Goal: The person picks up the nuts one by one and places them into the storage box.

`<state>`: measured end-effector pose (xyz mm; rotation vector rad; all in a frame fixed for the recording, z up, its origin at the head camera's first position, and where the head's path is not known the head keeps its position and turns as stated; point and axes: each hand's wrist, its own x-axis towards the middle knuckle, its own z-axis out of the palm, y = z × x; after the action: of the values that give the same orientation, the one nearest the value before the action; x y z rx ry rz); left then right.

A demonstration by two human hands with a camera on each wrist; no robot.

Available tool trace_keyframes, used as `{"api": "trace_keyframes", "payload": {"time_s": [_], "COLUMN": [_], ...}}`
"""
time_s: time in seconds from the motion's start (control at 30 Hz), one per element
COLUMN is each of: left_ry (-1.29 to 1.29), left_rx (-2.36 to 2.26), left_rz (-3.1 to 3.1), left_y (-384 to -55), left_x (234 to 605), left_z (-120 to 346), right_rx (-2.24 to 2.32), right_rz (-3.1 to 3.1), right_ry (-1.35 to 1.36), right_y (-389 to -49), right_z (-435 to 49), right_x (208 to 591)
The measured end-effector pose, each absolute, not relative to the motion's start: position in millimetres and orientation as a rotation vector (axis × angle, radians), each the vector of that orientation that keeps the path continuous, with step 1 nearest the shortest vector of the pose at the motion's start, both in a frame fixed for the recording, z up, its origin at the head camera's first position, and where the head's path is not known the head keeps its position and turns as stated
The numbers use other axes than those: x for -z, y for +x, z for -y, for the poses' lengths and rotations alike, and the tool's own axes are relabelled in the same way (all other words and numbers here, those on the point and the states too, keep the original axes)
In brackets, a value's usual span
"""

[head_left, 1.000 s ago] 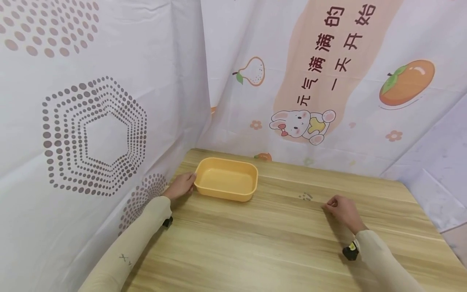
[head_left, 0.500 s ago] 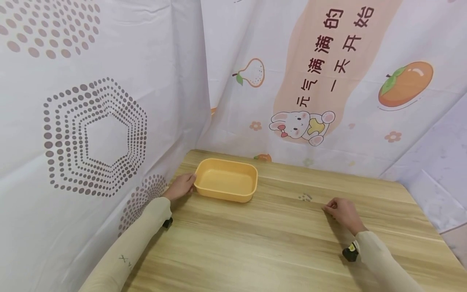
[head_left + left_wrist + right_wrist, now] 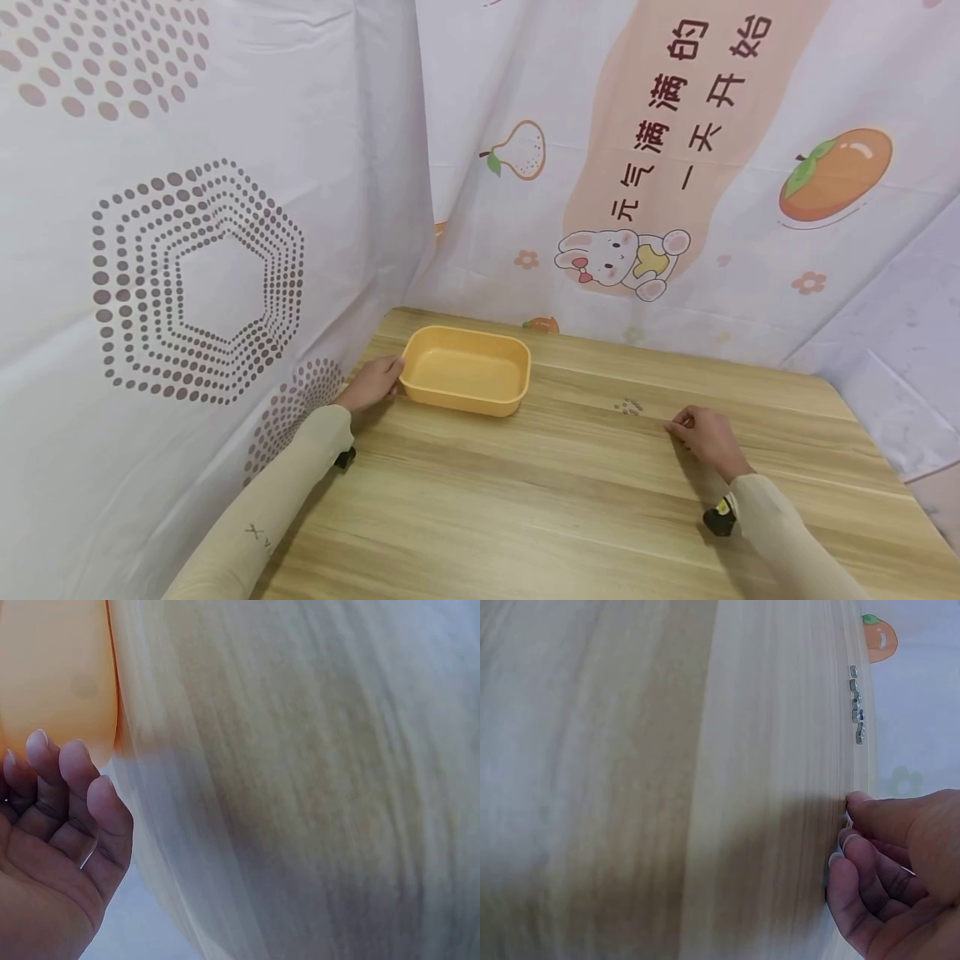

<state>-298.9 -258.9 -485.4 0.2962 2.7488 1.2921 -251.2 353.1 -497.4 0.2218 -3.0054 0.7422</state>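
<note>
1. Yellow, the tub (image 3: 457,402) is sitting just below the middle of my head view, open side facing up, on a wood-grain table (image 3: 510,500).
2. At its left end, the left hand (image 3: 372,383) is gripping the tub; in the left wrist view I am seeing bent fingers touching the tub's wall at upper left, with the thumb hidden.
3. Towards the right of the head view, the right hand (image 3: 708,435) is hanging low over the table. At lower right of its wrist view the fingers are curling towards the thumb, and I cannot tell whether they are pinching anything.
4. Small metal pieces (image 3: 856,715) are lying loosely grouped on the table, at upper right of the right wrist view; in the head view they are lying between tub and right hand, nearer the hand.
5. Patterned cloth (image 3: 480,200) is hanging across the top of the head view.
</note>
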Motion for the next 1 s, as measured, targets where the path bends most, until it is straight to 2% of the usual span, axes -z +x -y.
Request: {"api": "trace_keyframes", "payload": {"time_s": [1.0], "left_ry": [0.263], "left_rx": [-1.272], "left_rz": [-2.745], "left_y": [-303.1], "left_x": [486.6], "left_z": [259.1], "right_rx": [-0.840], "right_rz": [3.004], "right_ry": [0.288], "right_y": [-265.1], "right_z": [-347.8], "right_x": [502.7]}}
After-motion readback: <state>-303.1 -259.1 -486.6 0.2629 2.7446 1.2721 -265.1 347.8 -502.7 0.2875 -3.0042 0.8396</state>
